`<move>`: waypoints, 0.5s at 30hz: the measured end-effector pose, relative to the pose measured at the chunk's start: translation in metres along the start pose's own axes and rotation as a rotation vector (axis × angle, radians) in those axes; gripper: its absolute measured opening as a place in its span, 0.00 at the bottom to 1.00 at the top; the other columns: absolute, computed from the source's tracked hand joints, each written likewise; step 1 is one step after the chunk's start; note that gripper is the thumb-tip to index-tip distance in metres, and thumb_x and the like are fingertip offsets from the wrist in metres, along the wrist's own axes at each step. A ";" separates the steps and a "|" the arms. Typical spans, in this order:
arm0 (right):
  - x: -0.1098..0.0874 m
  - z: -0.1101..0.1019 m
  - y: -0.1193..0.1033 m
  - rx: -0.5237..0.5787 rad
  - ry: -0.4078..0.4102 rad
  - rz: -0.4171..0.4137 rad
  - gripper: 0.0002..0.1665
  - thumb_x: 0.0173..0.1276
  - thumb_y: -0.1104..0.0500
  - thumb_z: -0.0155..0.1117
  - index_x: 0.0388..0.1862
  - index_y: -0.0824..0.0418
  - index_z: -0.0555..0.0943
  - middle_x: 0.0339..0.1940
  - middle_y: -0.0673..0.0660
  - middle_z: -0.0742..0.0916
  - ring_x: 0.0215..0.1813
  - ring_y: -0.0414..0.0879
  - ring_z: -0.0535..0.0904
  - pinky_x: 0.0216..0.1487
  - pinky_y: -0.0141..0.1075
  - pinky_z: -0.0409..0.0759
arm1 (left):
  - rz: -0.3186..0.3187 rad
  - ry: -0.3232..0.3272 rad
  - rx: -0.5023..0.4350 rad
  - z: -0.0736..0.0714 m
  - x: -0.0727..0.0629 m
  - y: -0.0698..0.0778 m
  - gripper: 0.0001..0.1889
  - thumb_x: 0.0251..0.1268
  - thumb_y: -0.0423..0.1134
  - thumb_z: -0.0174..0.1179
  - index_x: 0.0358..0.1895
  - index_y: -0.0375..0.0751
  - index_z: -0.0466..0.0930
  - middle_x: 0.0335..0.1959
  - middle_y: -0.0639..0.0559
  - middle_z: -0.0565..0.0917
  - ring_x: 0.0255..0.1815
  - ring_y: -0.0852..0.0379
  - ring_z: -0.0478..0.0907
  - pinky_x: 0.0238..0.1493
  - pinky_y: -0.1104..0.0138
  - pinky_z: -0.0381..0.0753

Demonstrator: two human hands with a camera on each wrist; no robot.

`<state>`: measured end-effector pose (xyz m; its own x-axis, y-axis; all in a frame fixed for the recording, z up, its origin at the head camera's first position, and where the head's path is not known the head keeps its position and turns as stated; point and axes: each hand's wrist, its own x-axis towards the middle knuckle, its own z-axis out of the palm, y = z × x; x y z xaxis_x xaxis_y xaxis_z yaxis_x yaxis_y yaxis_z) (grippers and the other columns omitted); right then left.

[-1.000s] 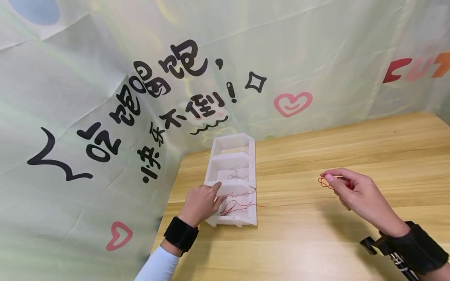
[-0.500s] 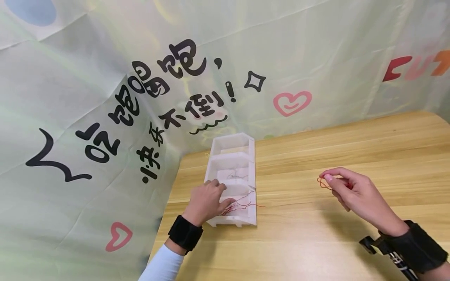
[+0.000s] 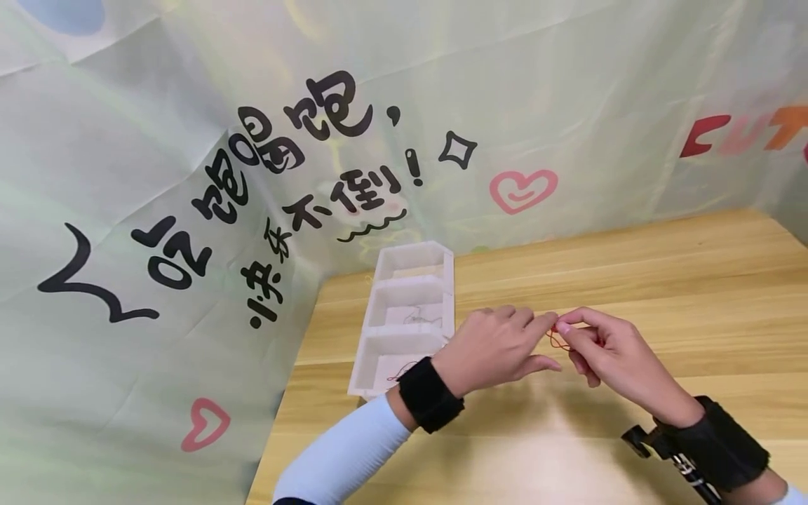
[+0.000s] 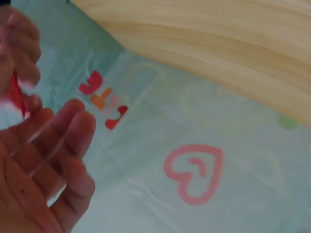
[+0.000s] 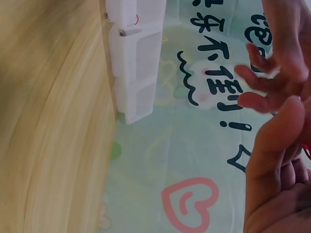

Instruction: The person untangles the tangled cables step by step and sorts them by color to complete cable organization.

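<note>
My right hand (image 3: 612,351) pinches a looped red string (image 3: 558,342) between thumb and index finger above the table. Part of the red string (image 4: 18,94) shows as a blurred bundle in the left wrist view. My left hand (image 3: 495,349) reaches over to it, its index fingertip right at the pinched end. The thumb of that hand stands apart, and the other fingers are loosely extended. In the left wrist view the left hand (image 4: 48,160) has its palm side showing. The right wrist view shows the right hand's thumb (image 5: 274,141) close to the left fingertips.
A white three-compartment box (image 3: 372,337) stands on the wooden table (image 3: 682,280) to the left. Dark red strings lie in its near compartment, partly hidden by the left wrist; thin grey strands (image 3: 419,317) lie in the middle one. A printed cloth (image 3: 568,84) hangs behind.
My left hand has left the box's near compartment and moved right, up to the string in my right hand. My right hand has shifted slightly left, still pinching the red string.
</note>
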<state>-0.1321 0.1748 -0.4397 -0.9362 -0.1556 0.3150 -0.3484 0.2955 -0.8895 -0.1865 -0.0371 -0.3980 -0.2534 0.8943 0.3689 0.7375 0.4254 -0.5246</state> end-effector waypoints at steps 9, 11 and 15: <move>0.000 0.002 0.000 0.009 -0.024 -0.007 0.08 0.80 0.61 0.56 0.40 0.60 0.81 0.16 0.52 0.78 0.13 0.47 0.73 0.15 0.38 0.74 | 0.004 0.026 0.096 0.008 0.011 0.008 0.25 0.78 0.65 0.40 0.31 0.54 0.77 0.18 0.62 0.65 0.17 0.65 0.62 0.15 0.73 0.58; 0.000 0.001 0.000 0.007 -0.024 -0.008 0.09 0.80 0.60 0.56 0.39 0.60 0.81 0.16 0.52 0.78 0.13 0.47 0.73 0.16 0.38 0.73 | 0.014 0.028 0.096 0.009 0.011 0.009 0.24 0.79 0.63 0.41 0.28 0.55 0.75 0.17 0.62 0.64 0.16 0.66 0.61 0.15 0.73 0.59; 0.000 0.000 0.002 -0.025 0.007 0.001 0.11 0.80 0.58 0.56 0.37 0.58 0.81 0.17 0.52 0.79 0.15 0.47 0.75 0.18 0.37 0.74 | 0.044 0.039 0.063 0.010 0.013 0.010 0.23 0.81 0.58 0.42 0.24 0.56 0.72 0.15 0.63 0.64 0.15 0.66 0.60 0.15 0.73 0.59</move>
<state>-0.1324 0.1752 -0.4413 -0.9369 -0.1486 0.3163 -0.3482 0.3194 -0.8813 -0.1890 -0.0195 -0.4064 -0.1965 0.9066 0.3735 0.7064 0.3951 -0.5873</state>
